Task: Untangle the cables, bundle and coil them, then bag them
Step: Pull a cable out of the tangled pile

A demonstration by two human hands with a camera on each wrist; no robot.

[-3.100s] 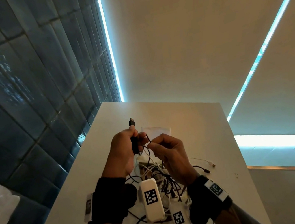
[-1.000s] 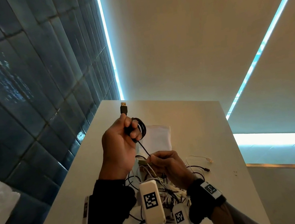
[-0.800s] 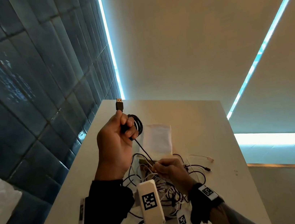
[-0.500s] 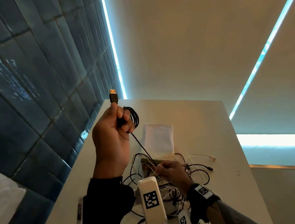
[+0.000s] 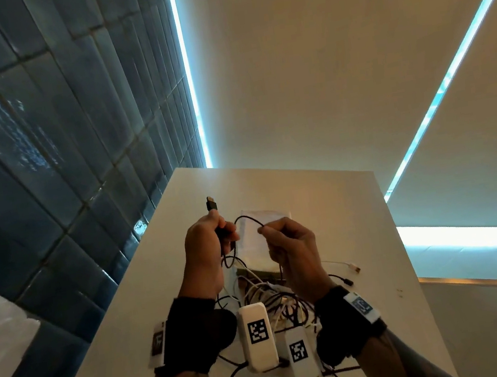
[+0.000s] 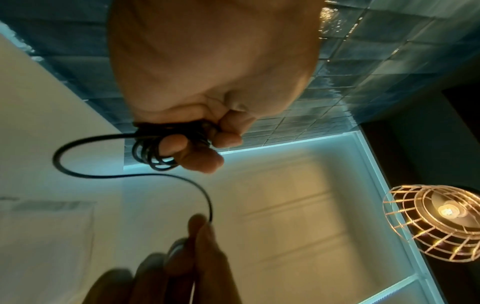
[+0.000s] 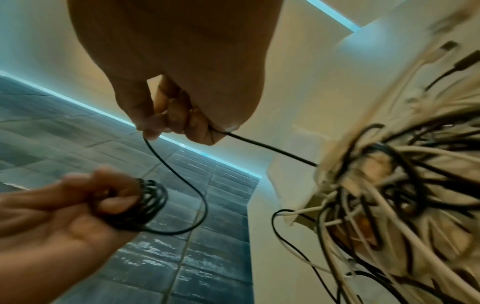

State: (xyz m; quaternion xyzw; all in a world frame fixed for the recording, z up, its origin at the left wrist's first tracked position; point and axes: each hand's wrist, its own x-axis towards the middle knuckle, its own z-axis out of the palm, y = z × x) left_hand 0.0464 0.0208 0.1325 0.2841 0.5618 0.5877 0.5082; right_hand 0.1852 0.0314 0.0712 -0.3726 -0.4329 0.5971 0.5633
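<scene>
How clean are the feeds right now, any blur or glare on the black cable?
Head view: sharp, black cable clear between left hand and right hand; bright cyan light strips.
Left wrist view: near fingers blurred, lamp glares.
Right wrist view: cable pile motion-smeared.

Thin black cable [image 5: 246, 219] partly coiled, USB plug upward, tangled black and white cables [image 5: 275, 299] on table, clear bag [image 5: 257, 235] flat behind

Both hands [image 5: 207, 248] [image 5: 293, 246] raised, fingers curled, pinching.
</scene>
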